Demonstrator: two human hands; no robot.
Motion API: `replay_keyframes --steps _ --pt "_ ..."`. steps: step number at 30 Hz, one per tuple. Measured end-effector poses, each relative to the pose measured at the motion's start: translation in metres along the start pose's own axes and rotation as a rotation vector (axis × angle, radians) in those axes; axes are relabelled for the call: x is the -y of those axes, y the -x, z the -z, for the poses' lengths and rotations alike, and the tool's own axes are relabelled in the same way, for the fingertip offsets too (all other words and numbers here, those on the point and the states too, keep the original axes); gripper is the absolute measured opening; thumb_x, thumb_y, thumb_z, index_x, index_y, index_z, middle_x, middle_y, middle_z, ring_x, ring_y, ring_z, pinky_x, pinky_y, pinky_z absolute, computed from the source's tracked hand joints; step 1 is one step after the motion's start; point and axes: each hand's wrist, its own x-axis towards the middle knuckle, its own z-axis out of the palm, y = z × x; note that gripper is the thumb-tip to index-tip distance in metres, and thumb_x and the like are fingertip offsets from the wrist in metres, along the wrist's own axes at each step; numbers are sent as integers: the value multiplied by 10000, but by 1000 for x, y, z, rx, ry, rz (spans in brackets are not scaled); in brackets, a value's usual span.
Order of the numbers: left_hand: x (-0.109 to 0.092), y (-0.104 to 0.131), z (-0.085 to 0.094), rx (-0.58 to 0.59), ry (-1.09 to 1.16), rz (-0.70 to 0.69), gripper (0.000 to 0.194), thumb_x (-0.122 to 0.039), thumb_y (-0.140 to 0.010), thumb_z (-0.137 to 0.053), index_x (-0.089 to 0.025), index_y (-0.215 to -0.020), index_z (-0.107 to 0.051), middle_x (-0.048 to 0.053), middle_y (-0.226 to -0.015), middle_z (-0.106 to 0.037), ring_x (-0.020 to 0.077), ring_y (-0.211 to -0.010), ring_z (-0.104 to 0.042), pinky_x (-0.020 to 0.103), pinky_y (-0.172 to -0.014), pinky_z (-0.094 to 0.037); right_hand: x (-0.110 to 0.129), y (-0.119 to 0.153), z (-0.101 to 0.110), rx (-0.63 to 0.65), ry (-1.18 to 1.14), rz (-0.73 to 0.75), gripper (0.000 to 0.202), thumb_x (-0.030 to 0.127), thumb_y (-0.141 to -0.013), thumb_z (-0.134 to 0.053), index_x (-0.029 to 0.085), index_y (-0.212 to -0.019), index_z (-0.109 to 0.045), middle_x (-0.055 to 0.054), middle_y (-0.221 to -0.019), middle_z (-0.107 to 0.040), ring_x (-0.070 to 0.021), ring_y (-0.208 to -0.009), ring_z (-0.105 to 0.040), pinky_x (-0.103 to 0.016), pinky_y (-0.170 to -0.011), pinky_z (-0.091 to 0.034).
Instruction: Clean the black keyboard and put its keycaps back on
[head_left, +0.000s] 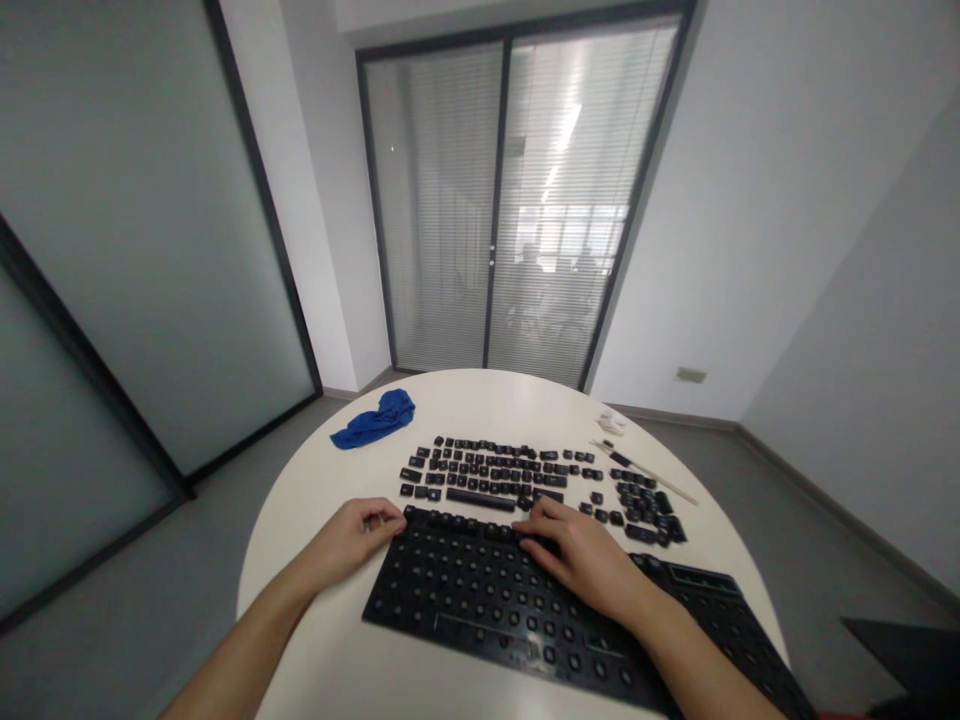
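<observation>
A black keyboard [480, 600] lies on the near part of the table, most of its key sockets bare, with keycaps along its top row. My left hand [360, 540] is at its far left corner, thumb and fingers closed together against the edge. My right hand [577, 550] reaches over the board, thumb and index finger around a keycap at the top row; the fingers largely hide that keycap. Beyond the board, loose black keycaps [487, 465] lie in rows, with a long space bar [480, 499] nearest. More keycaps [649, 505] form a block to the right.
A crumpled blue cloth [379, 418] lies at the far left of the round white table [307, 500]. At the right are a thin stick [667, 483] and a small white item [611, 424]. Glass doors with blinds [495, 200] stand behind.
</observation>
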Motion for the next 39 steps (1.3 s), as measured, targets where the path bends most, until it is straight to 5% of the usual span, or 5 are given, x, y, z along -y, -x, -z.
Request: replay_keyframes --steps 5,10,17,27,39 --pt "-1 1 0 -30 -16 -26 343 -499 -879 -585 -189 -879 -732 65 -879 -735 238 -840 -648 319 -764 -479 9 -3 7 12 59 21 256 266 -952 -548 251 -1159 -697 -63 -1051 -652 -203 -953 -645 -331 -857 -523" --pt "-4 2 1 -47 -58 -95 317 -467 -907 -573 -204 -865 -745 56 -881 -723 221 -829 -632 307 -762 -466 47 -25 15 67 159 111 239 241 -923 -587 229 -1128 -707 -76 -1046 -670 -226 -947 -639 -347 -847 -509" --pt "-4 3 1 -70 -72 -173 294 -439 -920 -585 -207 -842 -748 50 -854 -708 208 -823 -629 288 -760 -459 93 -74 -16 50 151 262 203 253 -922 -587 200 -1075 -710 -73 -986 -693 -219 -936 -631 -337 -864 -479" --pt "-2 3 0 -102 -154 -150 243 -390 -904 -585 -194 -870 -726 45 -810 -704 209 -765 -622 284 -731 -463 89 -77 -61 -47 14 228 315 187 -918 -576 200 -1230 -619 -68 -1127 -692 -217 -1036 -605 -339 -931 -468" --pt "-5 6 2 -103 -170 -174 253 -397 -920 -583 -192 -851 -714 23 -787 -699 190 -733 -607 272 -701 -440 91 -79 -68 -63 -13 184 314 150 -909 -579 183 -1213 -652 -62 -1106 -730 -221 -1010 -628 -326 -926 -477"
